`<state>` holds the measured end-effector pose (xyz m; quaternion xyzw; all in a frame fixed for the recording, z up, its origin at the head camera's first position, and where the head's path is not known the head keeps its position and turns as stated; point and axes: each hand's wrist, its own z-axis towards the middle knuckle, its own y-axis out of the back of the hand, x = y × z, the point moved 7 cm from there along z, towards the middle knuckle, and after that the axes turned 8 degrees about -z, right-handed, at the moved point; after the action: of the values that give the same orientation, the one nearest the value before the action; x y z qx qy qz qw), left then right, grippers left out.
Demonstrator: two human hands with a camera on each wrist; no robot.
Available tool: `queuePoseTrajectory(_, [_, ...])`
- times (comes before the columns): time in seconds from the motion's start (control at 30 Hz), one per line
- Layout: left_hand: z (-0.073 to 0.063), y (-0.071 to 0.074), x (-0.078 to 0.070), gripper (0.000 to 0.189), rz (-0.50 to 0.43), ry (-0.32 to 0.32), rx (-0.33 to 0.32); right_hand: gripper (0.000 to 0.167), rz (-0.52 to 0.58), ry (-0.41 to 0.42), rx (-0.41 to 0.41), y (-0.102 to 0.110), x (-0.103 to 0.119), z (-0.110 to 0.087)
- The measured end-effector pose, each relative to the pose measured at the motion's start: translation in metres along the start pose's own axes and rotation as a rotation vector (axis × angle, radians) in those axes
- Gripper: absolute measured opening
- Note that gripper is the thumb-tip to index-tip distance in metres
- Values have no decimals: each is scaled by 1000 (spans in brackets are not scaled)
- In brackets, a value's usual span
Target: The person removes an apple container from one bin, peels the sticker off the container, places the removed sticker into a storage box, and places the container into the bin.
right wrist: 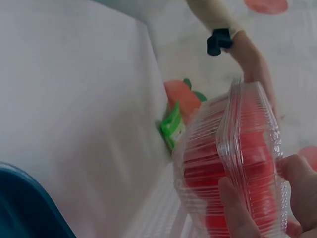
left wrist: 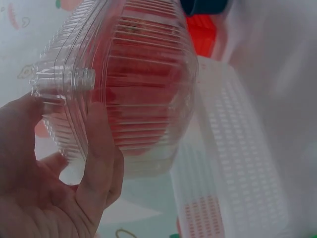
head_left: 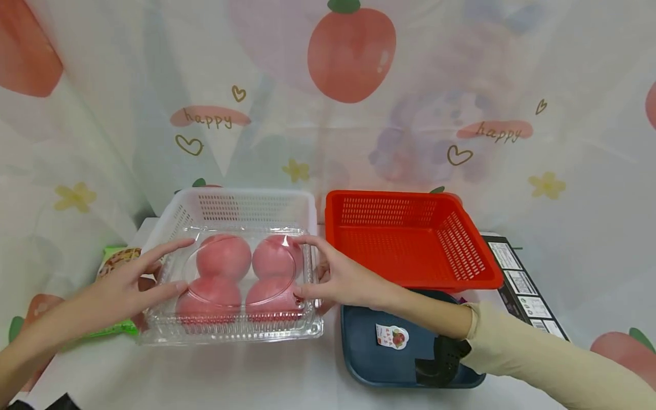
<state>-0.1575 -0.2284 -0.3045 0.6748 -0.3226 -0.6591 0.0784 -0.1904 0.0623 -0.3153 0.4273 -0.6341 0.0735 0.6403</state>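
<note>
Both hands hold a clear plastic clamshell box [head_left: 233, 333] with several round pinkish-red fruits [head_left: 224, 257] inside. My left hand [head_left: 125, 290] grips its left side, and in the left wrist view thumb and fingers pinch the ribbed rim [left wrist: 81, 74]. On the opposite side my right hand [head_left: 345, 279] holds the edge, its fingers spread over lid and rim. The lid is down in the right wrist view, where the box [right wrist: 230, 144] shows from its end. In the head view the box tilts, overlapping the front of a white perforated basket [head_left: 277, 206].
To the right stands a red perforated basket [head_left: 379, 250]. In front of it is a dark blue tray [head_left: 376, 367] with a small fruit label [head_left: 392, 337]. A black box with white labels [head_left: 525, 285] lies far right. Left of the white basket is a green packet [head_left: 115, 329].
</note>
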Motion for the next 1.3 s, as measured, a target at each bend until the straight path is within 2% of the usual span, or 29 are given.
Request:
queuePoseTrajectory(0.17, [17,9,-1,73,53,16,8,72,-88,22,-43,12,-1,14])
queuePoseTrajectory(0.33, [34,19,1,74,105,29,22,72,-47,1,-42,18,-3,30])
queuePoseTrajectory(0.5, [52,31,5,74,161,43,26,71,-54,-23,-66,27,-4,52])
queuePoseTrajectory(0.8, [93,48,17,71,167,48,29,73,-88,-62,-58,38,-12,91])
queuePoseTrajectory(0.97, [107,52,28,71,165,27,54,72,-88,-81,-60,40,-16,104])
queuePoseTrajectory(1.17, [119,49,41,70,182,5,94,72,-98,-101,-58,39,-26,116])
queuePoseTrajectory(1.3, [127,44,51,74,164,40,128,73,-103,-118,-63,38,-34,122])
